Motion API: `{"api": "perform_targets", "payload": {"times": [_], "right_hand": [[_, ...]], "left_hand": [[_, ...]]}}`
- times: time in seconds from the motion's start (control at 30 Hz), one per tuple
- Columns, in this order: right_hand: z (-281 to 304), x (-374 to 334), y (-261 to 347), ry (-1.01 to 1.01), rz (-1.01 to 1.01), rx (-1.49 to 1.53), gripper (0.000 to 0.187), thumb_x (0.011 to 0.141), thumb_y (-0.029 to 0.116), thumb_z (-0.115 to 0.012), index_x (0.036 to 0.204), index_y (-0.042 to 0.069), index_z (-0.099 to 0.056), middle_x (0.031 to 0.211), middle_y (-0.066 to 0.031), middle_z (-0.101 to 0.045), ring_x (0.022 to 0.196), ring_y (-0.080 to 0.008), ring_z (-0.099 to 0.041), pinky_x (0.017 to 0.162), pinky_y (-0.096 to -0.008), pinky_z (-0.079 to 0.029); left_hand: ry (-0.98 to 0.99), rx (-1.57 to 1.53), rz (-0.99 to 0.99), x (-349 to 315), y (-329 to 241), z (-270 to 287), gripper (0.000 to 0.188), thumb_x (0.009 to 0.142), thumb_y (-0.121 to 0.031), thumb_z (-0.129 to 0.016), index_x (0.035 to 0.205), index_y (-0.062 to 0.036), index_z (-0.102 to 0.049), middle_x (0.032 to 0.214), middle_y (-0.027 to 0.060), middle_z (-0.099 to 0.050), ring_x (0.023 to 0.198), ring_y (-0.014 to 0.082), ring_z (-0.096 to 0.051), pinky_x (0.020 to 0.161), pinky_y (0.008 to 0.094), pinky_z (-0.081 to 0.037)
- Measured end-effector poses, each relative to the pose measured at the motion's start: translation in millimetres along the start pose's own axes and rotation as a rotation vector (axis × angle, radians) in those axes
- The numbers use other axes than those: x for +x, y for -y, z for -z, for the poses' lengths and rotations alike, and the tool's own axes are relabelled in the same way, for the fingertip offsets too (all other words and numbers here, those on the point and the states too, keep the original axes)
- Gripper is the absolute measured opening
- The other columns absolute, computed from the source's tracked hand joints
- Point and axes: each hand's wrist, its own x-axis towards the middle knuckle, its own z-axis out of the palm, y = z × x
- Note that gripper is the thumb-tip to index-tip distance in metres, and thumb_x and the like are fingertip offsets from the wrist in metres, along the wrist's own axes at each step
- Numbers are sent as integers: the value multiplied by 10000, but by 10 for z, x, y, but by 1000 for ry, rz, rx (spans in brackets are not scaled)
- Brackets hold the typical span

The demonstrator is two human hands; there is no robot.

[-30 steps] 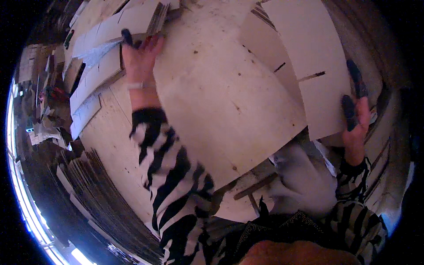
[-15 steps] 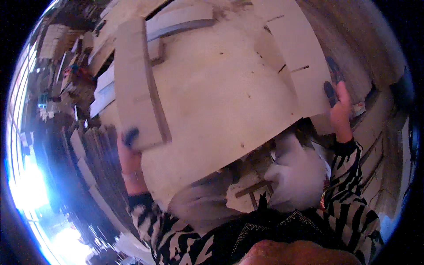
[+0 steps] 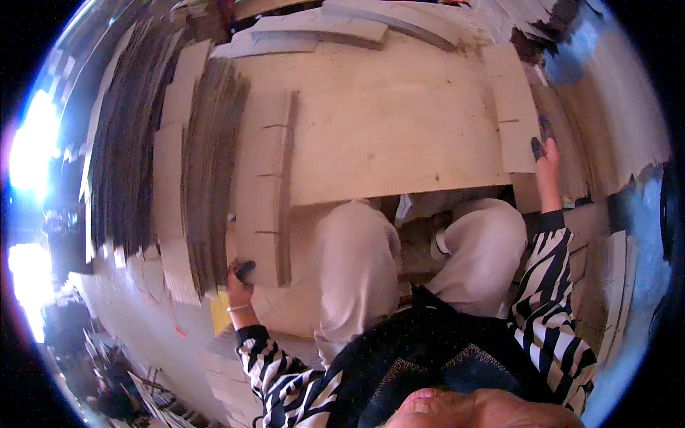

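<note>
My left hand (image 3: 240,284), with a dark cover on the thumb, is closed on the near end of a bundle of slotted cardboard strips (image 3: 260,185). The bundle lies along the left side of a pale wooden board (image 3: 399,121). At the board's right edge my right hand (image 3: 547,165), with dark covers on its fingertips, grips the outer side of another slotted cardboard strip (image 3: 512,107). Its thumb rests over the strip, and the fingers beneath are partly hidden. Between the two hands lies the bare wood of the board.
Tall stacks of cardboard strips (image 3: 214,171) stand on edge to the left. More curved-looking cardboard pieces (image 3: 321,32) lie along the board's far side. Another cardboard stack (image 3: 571,135) is beyond my right hand. My knees (image 3: 360,250) are under the board's near edge.
The view has turned leftward. My left hand and its cardboard bundle are now beside the left stacks, farther from the board's middle. My right hand still grips cardboard on the right.
</note>
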Motion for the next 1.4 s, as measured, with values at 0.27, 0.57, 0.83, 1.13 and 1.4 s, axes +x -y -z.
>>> {"api": "perform_targets", "payload": {"times": [0.27, 0.57, 0.83, 1.13, 1.4], "right_hand": [[-1361, -294, 1419, 418, 505, -488, 207, 843, 110, -579, 1040, 57, -542, 859, -233, -617, 834, -399, -599, 686, -457, -461], [-1770, -486, 1391, 608, 499, -744, 313, 735, 56, -585, 1046, 86, -573, 834, -170, -654, 821, -375, -633, 691, -479, -482], [-1577, -553, 1258, 639, 462, -707, 287, 719, 64, -600, 1004, 74, -566, 824, -162, -657, 816, -376, -635, 682, -495, -481], [-1790, -558, 1258, 582, 548, -706, 259, 763, 67, -559, 1020, 94, -576, 909, -138, -652, 824, -364, -638, 688, -490, -491], [-1861, -584, 1113, 578, 620, -655, 213, 791, 89, -552, 1001, 97, -588, 876, -127, -649, 796, -353, -643, 637, -474, -500]], "left_hand": [[6, 472, -231, -834, 131, -196, 398, 927, -220, -537, 1300, -98, -469, 1216, 93, -577, 1189, 245, -497, 974, 466, -437], [-52, -216, -195, -1288, 823, -670, 320, 919, -378, -521, 1117, -133, -577, 1123, 85, -610, 1083, 243, -530, 940, 553, -396], [-254, -317, 93, -1490, 790, -643, 307, 932, -301, -491, 1079, -50, -590, 879, 61, -667, 852, 239, -619, 900, 386, -476], [30, 1512, -1209, -471, 189, -2102, 483, 769, -107, -603, 1223, 30, -507, 1169, 271, -554, 1070, 434, -536, 913, 460, -437], [-574, 2185, -1024, 656, -67, -3023, 307, 740, -220, -650, 984, -39, -608, 1005, 143, -584, 972, 314, -565, 844, 435, -440]]}}
